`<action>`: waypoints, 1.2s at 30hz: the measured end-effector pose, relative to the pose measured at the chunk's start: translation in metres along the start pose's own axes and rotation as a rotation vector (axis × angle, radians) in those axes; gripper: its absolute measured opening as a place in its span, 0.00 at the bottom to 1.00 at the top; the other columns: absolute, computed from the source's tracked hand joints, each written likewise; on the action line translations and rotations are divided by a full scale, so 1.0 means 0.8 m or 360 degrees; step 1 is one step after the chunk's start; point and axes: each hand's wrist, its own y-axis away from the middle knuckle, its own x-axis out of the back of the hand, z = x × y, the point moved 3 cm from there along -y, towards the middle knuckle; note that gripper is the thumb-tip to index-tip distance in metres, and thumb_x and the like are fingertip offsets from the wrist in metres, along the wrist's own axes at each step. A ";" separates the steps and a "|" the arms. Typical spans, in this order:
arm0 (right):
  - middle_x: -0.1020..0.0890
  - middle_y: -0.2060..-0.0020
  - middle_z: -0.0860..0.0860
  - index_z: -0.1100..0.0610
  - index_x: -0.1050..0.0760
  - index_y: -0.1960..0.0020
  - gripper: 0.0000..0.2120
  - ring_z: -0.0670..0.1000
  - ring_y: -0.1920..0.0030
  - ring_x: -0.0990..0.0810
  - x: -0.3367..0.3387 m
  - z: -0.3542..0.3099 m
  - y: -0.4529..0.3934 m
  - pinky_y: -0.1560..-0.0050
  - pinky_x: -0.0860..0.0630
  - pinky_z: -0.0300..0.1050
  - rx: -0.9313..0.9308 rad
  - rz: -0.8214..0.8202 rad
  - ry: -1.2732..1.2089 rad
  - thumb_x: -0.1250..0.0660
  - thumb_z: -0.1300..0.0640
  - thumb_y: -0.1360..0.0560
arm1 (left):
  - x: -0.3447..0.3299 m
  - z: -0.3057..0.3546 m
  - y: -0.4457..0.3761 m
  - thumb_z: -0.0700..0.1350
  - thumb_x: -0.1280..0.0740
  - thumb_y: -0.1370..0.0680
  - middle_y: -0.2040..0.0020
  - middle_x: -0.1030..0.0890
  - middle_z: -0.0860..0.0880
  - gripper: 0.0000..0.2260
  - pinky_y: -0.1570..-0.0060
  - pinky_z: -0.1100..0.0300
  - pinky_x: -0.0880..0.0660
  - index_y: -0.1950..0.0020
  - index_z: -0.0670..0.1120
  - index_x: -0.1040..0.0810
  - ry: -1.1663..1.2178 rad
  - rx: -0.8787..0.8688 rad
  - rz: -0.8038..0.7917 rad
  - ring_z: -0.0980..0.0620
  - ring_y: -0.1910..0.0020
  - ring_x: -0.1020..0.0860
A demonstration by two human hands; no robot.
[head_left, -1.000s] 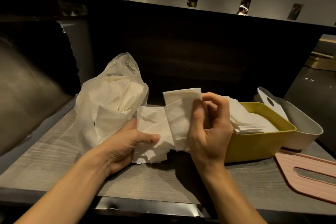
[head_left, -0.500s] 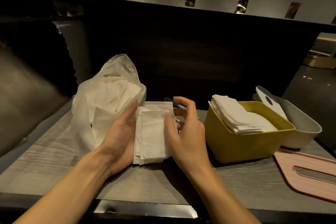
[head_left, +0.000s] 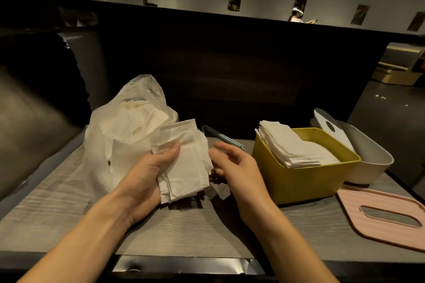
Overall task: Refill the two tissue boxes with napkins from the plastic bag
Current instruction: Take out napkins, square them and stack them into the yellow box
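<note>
- A loose stack of white napkins (head_left: pixel 186 163) is held in the left hand (head_left: pixel 147 174); the thumb is pressed on the top sheet and the fingers are hidden beneath the stack.
- The right hand (head_left: pixel 236 170) is seen just beside the stack's right edge, its fingers (head_left: pixel 226 146) loosely curled and spread; whether the fingertips touch the paper cannot be told.
- The plastic bag (head_left: pixel 119 135), with crumpled napkins inside, is seen on the grey table (head_left: pixel 207 232) directly left of the held stack.
- The yellow tissue box (head_left: pixel 305 179) is placed to the right of the hands, with folded napkins (head_left: pixel 289 147) piled against its left wall above the rim.
- A grey tissue box (head_left: pixel 372 163) is set behind it, touching it.
- A pink slotted lid (head_left: pixel 386 218) is laid flat on the table at the right.
</note>
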 end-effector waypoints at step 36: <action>0.17 0.48 0.44 0.44 0.22 0.41 0.09 0.49 0.46 0.17 -0.005 -0.060 0.022 0.49 0.16 0.47 0.0858 0.0465 -0.0226 0.35 0.55 0.19 | 0.012 -0.008 -0.013 0.44 0.31 0.20 0.39 0.16 0.40 0.18 0.33 0.40 0.25 0.30 0.42 0.23 -0.0149 0.0073 0.0041 0.40 0.39 0.17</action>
